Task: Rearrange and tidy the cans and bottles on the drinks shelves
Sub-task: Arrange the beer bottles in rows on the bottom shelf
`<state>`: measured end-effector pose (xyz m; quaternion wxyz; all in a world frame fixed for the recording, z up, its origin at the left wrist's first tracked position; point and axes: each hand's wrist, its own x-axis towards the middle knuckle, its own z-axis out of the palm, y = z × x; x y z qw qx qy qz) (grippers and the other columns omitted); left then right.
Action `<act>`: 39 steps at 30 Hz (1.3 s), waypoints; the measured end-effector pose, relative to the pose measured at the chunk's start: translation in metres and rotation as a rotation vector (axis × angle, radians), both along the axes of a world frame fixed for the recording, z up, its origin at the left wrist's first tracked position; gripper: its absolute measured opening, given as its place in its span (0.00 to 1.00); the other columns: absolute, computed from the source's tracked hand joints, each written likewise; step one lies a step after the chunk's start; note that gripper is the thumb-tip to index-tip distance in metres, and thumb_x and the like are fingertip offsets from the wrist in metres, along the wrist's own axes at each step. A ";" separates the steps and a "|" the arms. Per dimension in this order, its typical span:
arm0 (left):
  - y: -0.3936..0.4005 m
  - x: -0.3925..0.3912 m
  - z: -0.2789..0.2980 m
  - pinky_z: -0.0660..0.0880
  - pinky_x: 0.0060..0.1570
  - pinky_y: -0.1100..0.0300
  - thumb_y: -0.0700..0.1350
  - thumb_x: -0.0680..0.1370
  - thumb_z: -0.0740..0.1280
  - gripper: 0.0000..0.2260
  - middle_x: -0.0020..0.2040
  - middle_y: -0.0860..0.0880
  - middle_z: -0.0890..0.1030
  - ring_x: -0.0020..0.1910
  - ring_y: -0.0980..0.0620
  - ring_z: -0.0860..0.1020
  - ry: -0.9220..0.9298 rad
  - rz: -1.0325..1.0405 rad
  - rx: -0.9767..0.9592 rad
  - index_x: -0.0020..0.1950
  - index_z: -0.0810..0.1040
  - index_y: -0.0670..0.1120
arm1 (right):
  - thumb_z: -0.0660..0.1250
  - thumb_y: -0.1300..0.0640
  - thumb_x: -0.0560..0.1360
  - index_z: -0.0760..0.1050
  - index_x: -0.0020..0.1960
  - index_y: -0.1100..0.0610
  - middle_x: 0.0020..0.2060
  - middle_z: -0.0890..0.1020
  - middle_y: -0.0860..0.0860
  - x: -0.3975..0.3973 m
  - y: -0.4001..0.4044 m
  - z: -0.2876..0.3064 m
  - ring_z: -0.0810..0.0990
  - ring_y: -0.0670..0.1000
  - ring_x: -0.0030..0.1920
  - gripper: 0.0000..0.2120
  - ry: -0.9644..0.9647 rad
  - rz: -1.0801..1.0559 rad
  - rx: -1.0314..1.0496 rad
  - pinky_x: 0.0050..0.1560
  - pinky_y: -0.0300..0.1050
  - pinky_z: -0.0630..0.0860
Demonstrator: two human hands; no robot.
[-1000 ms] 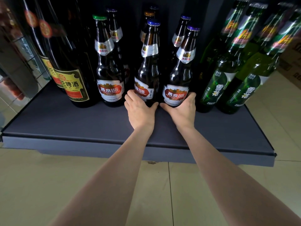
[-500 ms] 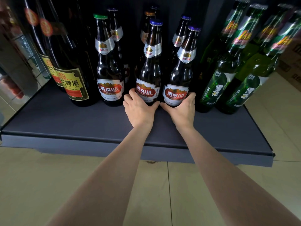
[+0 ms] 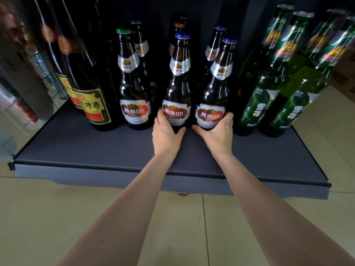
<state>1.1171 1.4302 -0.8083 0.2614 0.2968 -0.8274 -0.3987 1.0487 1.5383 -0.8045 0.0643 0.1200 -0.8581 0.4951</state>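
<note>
Head view: left hand (image 3: 166, 135) wrapped round base of middle brown bottle (image 3: 177, 96), right hand (image 3: 218, 135) wrapped round base of right brown bottle (image 3: 215, 100). Both bottles upright, side by side, mid-shelf (image 3: 96, 150), well back from front edge. Green bottles (image 3: 269, 96) toward right edge, dark bottles (image 3: 90, 89) toward left edge.

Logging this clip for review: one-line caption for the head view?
Left hand and right hand each hold a brown beer bottle by its base on the dark shelf.
</note>
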 end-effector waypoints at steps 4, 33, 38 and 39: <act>0.003 -0.001 0.003 0.66 0.64 0.56 0.45 0.71 0.73 0.36 0.67 0.44 0.67 0.67 0.47 0.66 0.025 0.044 0.022 0.73 0.57 0.42 | 0.79 0.52 0.62 0.62 0.60 0.62 0.57 0.71 0.56 0.000 0.001 0.001 0.72 0.52 0.56 0.36 0.001 -0.001 0.011 0.47 0.39 0.66; -0.130 0.100 0.011 0.64 0.60 0.61 0.44 0.70 0.74 0.36 0.67 0.46 0.70 0.67 0.48 0.68 0.171 0.235 0.184 0.73 0.58 0.46 | 0.76 0.58 0.67 0.61 0.69 0.62 0.63 0.72 0.56 0.084 -0.148 -0.001 0.71 0.53 0.65 0.37 -0.025 0.164 -0.107 0.58 0.34 0.64; -0.134 0.095 0.007 0.64 0.61 0.62 0.44 0.72 0.72 0.34 0.68 0.47 0.71 0.68 0.49 0.68 0.154 0.240 0.173 0.74 0.59 0.46 | 0.74 0.59 0.69 0.60 0.70 0.64 0.64 0.70 0.58 0.086 -0.149 -0.004 0.69 0.54 0.65 0.36 0.026 0.158 -0.084 0.56 0.31 0.60; -0.134 0.094 0.007 0.64 0.61 0.62 0.44 0.72 0.72 0.34 0.68 0.47 0.71 0.68 0.49 0.68 0.154 0.246 0.170 0.74 0.60 0.46 | 0.74 0.59 0.70 0.59 0.71 0.64 0.65 0.69 0.58 0.087 -0.149 -0.004 0.68 0.54 0.66 0.36 0.033 0.149 -0.079 0.55 0.29 0.59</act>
